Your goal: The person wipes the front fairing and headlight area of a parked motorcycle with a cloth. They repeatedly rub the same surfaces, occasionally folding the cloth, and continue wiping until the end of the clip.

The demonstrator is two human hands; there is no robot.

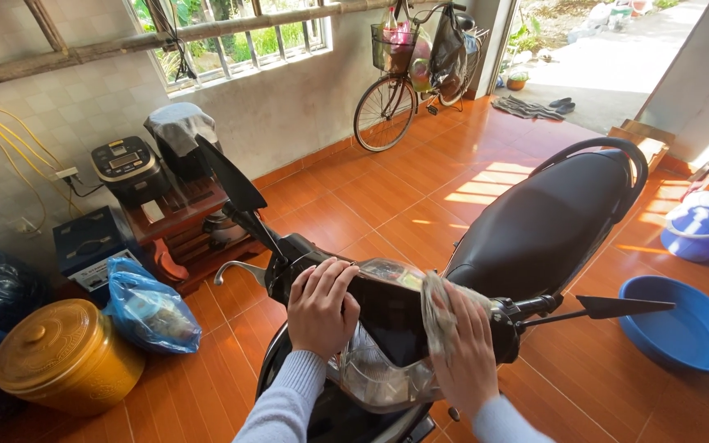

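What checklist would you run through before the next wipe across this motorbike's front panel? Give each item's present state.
1. Cloth under right hand: ok.
2. Left hand braced on the motorbike's front panel: ok.
3. Cloth lying flat on the panel: ok.
4. Cloth clean or damp enough: cannot tell.
5. Mirror beside the right hand clear of the wiping arm: ok.
6. Blue basin holding water: cannot tell.
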